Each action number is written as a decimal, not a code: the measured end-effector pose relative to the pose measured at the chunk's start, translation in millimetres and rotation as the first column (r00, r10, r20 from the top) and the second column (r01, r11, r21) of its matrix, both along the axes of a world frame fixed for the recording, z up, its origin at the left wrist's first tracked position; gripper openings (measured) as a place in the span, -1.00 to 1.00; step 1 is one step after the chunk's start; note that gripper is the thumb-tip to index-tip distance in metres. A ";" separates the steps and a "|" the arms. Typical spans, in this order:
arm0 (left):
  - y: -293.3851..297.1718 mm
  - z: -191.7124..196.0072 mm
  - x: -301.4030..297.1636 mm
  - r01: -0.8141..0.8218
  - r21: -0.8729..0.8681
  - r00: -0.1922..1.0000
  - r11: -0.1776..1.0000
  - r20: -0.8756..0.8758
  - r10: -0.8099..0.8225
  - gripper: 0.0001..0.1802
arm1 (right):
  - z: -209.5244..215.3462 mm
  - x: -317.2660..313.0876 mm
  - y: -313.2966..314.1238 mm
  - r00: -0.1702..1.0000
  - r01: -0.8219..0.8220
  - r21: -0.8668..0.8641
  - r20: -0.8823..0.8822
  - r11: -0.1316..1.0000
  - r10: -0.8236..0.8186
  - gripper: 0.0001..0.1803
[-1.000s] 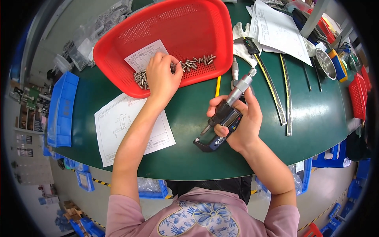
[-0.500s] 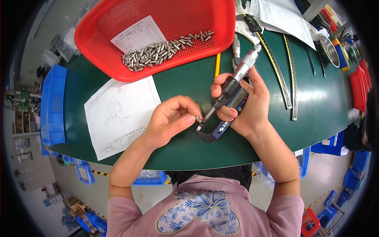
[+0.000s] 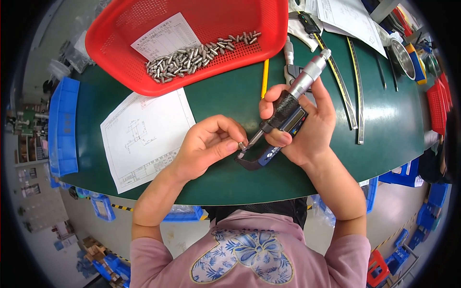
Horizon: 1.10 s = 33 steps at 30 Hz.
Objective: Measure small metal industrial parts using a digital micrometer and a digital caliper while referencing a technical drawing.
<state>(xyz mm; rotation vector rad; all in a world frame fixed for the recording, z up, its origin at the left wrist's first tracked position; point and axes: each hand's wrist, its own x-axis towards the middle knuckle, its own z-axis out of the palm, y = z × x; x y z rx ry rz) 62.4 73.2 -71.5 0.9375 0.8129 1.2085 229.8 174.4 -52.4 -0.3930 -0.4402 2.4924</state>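
Note:
My right hand [image 3: 307, 125] is closed around a digital micrometer [image 3: 284, 109], its thimble pointing up and to the right and its dark C-shaped frame low and to the left. Between thumb and fingertips my left hand [image 3: 209, 144] pinches a small metal pin [image 3: 242, 145] at the micrometer's jaw gap. The fingertips partly cover the pin, and whether both jaws touch it I cannot tell. Many similar metal pins [image 3: 185, 63] lie loose in a red plastic basket [image 3: 113, 62] beyond my hands, beside a printed paper slip [image 3: 165, 38].
A drawing sheet [image 3: 144, 139] lies left of my hands on the green table [image 3: 230, 185]. Farther back are a yellow pencil [image 3: 265, 79], a second micrometer [image 3: 289, 65], a caliper [image 3: 309, 24] and steel strips [image 3: 357, 96]. A blue bin [image 3: 64, 127] stands at the left edge.
The micrometer in my right hand has tilted slightly, its thimble end shifting right and up. My left hand stays by the jaws with the pin.

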 end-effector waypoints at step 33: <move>-0.2 6.0 4.6 0.030 -0.185 0.999 0.982 0.021 -0.027 -0.72 | -1.8 -4.4 -0.6 0.991 0.024 0.103 0.129 0.994 -0.037 -0.23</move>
